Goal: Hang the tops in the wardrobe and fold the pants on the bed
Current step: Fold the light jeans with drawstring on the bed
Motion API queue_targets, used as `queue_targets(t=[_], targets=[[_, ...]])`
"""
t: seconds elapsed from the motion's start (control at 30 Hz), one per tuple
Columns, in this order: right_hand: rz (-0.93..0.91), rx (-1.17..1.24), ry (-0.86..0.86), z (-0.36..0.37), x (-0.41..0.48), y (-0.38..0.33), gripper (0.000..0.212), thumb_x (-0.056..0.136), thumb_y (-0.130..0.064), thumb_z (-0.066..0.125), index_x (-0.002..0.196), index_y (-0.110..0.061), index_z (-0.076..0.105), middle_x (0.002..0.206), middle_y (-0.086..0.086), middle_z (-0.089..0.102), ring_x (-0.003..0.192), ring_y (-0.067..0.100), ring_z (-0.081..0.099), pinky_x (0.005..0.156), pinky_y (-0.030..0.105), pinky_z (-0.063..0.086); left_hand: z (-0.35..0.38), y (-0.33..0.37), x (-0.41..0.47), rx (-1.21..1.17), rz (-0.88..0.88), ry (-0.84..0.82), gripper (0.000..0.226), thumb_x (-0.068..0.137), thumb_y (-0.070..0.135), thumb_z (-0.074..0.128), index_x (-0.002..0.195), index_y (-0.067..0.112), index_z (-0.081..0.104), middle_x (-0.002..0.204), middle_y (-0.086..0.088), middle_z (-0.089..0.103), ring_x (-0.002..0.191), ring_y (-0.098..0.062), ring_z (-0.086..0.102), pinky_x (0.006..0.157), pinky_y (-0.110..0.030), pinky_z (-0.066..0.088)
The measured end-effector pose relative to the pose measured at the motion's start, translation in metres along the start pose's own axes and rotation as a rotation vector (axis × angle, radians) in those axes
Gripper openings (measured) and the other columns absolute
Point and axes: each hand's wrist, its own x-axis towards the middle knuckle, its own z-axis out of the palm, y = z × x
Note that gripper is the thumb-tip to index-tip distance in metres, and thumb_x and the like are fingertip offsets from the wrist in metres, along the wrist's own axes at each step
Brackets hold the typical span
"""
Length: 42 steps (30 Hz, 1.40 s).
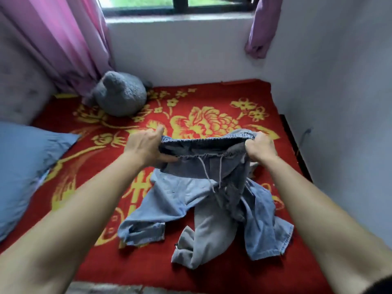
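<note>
Left hand at nine o'clock and right hand at three o'clock each curl their fingers tight around a stretched waistband mid-view. Blue denim pants and grey drawstring pants hang from that grip, tangled, with legs sprawled on the red floral bed toward six o'clock. Both pairs seem caught in one hold (which band is which is unclear), so a fold now could bundle them together or lie crooked.
</note>
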Motion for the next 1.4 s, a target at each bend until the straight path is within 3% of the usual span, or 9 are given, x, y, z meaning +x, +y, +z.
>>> queue_targets(t=[0.17,0.3,0.4,0.63,0.73,0.83,0.97,1.13,1.4], targets=[[-0.093,0.519,-0.088,-0.080,-0.005,-0.113,0.010,0.089,-0.012,0.052,0.090,-0.004,0.057,0.099,0.018,0.060,0.060,0.026,0.062,0.045,0.034,0.057,-0.124,-0.053,-0.005,0.103,-0.120,0.196,0.099,0.046,0.093,0.058,0.110,0.018,0.046,0.093,-0.012,0.063,0.085,-0.035,0.065,0.059,-0.038,0.042],[-0.217,0.753,-0.127,-0.115,-0.036,-0.190,0.006,0.091,0.003,0.047,0.087,-0.002,0.048,0.110,0.026,0.058,0.081,0.041,0.070,0.061,0.048,0.061,-0.191,-0.105,-0.019,0.168,-0.279,0.340,0.070,0.080,0.062,0.066,0.116,0.006,0.042,0.097,-0.021,0.059,0.089,-0.041,0.061,0.059,-0.041,0.040],[-0.392,0.624,-0.040,-0.132,-0.064,-0.234,0.016,0.092,0.002,0.045,0.078,-0.005,0.048,0.090,0.021,0.062,0.069,0.031,0.070,0.054,0.032,0.060,-0.229,-0.139,-0.033,0.241,-0.334,0.473,0.048,0.094,0.032,0.059,0.124,0.000,0.039,0.101,-0.027,0.056,0.092,-0.044,0.056,0.061,-0.048,0.047],[-0.718,0.220,0.453,-0.160,-0.154,-0.322,0.028,0.083,0.000,0.044,0.059,-0.010,0.033,0.062,0.004,0.036,0.058,0.023,0.035,0.049,0.035,0.016,-0.292,-0.226,-0.098,0.232,-0.364,0.696,0.088,0.074,0.071,0.059,0.126,0.004,0.034,0.112,-0.035,0.050,0.102,-0.048,0.050,0.077,-0.058,0.046],[-0.774,0.346,0.602,-0.153,-0.194,-0.365,0.012,0.086,0.003,0.042,0.086,0.002,0.054,0.078,0.004,0.047,0.076,0.021,0.042,0.058,0.020,0.025,-0.299,-0.274,-0.131,0.233,-0.333,0.789,0.112,0.061,0.096,0.042,0.131,0.009,0.031,0.111,-0.033,0.049,0.100,-0.048,0.050,0.079,-0.060,0.044],[-0.816,0.418,0.622,-0.134,-0.240,-0.407,0.047,0.084,0.006,0.037,0.130,-0.002,0.043,0.089,0.002,0.048,0.078,0.020,0.047,0.059,0.023,0.030,-0.298,-0.329,-0.163,0.246,-0.338,0.749,0.119,0.055,0.097,0.044,0.134,0.010,0.030,0.113,-0.033,0.047,0.102,-0.048,0.049,0.082,-0.063,0.043],[-1.041,0.395,0.610,-0.097,-0.292,-0.446,0.075,0.073,0.015,0.030,0.139,-0.022,0.033,0.074,0.009,0.052,0.057,0.019,0.047,0.048,0.028,0.034,-0.296,-0.395,-0.184,0.281,-0.380,0.703,0.066,0.082,0.051,0.066,0.120,0.003,0.043,0.105,-0.033,0.053,0.097,-0.047,0.053,0.081,-0.056,0.044],[-0.868,0.149,0.448,-0.043,-0.306,-0.474,0.056,0.083,0.006,0.039,0.124,-0.018,0.068,0.131,0.008,0.064,0.124,0.025,0.054,0.102,0.021,0.037,-0.278,-0.438,-0.193,0.362,-0.249,0.664,0.028,0.081,0.003,0.057,0.108,-0.002,0.058,0.108,-0.026,0.051,0.102,-0.041,0.048,0.086,-0.050,0.037],[-0.771,-0.333,0.060,0.080,-0.290,-0.398,0.030,0.092,-0.041,0.059,0.097,-0.012,0.063,0.098,0.012,0.067,0.092,0.028,0.061,0.072,0.032,0.041,-0.127,-0.432,-0.213,0.115,-0.111,0.269,0.051,0.082,0.002,0.045,0.132,0.003,0.035,0.118,-0.018,0.054,0.106,-0.036,0.052,0.083,-0.044,0.043]])
